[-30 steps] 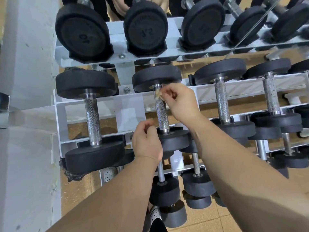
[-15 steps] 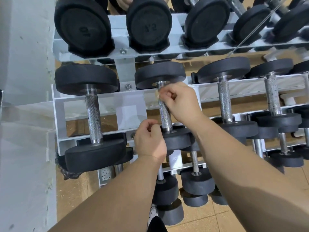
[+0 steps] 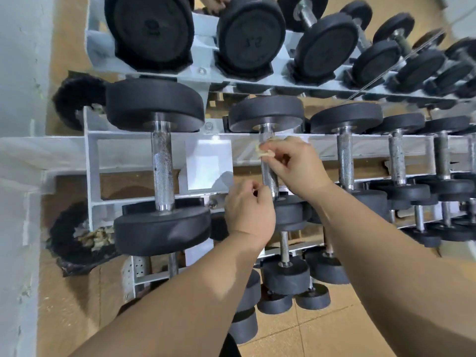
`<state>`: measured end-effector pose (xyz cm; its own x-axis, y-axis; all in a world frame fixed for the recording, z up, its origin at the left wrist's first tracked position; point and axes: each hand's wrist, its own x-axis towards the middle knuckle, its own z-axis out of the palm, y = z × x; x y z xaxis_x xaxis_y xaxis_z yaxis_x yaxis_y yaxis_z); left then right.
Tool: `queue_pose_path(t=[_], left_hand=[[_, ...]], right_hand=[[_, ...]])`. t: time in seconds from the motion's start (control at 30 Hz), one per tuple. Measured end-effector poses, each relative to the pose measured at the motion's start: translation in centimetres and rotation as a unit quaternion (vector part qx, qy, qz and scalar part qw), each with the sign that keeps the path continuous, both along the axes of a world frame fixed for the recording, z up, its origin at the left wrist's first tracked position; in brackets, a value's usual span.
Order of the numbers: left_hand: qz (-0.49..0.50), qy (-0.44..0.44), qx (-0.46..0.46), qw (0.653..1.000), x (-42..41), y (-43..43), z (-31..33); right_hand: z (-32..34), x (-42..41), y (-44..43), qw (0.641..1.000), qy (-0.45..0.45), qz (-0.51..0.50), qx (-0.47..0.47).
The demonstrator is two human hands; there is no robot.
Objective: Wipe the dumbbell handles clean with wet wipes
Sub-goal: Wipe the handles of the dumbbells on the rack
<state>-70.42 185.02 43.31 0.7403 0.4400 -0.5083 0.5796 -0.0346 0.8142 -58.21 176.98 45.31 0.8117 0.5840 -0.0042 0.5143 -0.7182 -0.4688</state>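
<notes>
Watching from my end, I worry most about the wet wipe point(image 3: 264, 150). It is a small, crumpled, yellowed scrap, pinched in the fingertips of the right hand point(image 3: 298, 166) against the far end of the dumbbell handle point(image 3: 269, 176), just under the far head point(image 3: 265, 113). I judge the knurled steel could snag and shred it, or roll it out of the pinch. So small a pad also covers only one side of the bar, so the underside may be missed. The left hand point(image 3: 248, 212) is curled beside the handle's near end, over the near head point(image 3: 291, 212); I cannot tell whether it grips anything. If it does not, a firm stroke might roll the dumbbell on its rails. This dumbbell lies second from the left end of the rack's middle tier, its handle spanning front rail to back rail. The rack point(image 3: 90, 155) is white-painted metal in three tiers, with bigger black heads on the top tier and smaller ones low down. The neighbouring handle point(image 3: 161, 166) towards the left end looks speckled. Ragged black material point(image 3: 74, 240) crumbles at the rack's left end, against a pale wall point(image 3: 18, 73). Below is a tan tiled floor point(image 3: 334, 331).
</notes>
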Motion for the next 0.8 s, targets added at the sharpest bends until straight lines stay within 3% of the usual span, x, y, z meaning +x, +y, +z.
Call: queue_pose_path(t=[0.13,0.3,0.5,0.63,0.8], left_hand=[[-0.061,-0.042,-0.015,0.997,-2.4,0.9,-0.2],[-0.102,0.038,-0.074,0.991,-4.6,1.1,-0.2],[-0.067,0.064,-0.074,0.993,-3.9,2.0,-0.3],[-0.088,0.119,-0.077,0.986,-2.8,1.0,1.0],[-0.067,0.139,-0.058,0.986,-2.0,-0.1,2.1]], right_hand=[[1.3,-0.3,-0.1,0.996,0.022,0.051,-0.072],[1.8,1.4,2.8,0.993,-0.068,0.024,-0.093],[2.3,-1.4,1.0,0.993,0.015,0.056,-0.099],[2.1,-1.1,1.1,0.990,-0.038,0.083,-0.110],[1.9,1.4,2.4,0.988,-0.109,-0.009,-0.113]])
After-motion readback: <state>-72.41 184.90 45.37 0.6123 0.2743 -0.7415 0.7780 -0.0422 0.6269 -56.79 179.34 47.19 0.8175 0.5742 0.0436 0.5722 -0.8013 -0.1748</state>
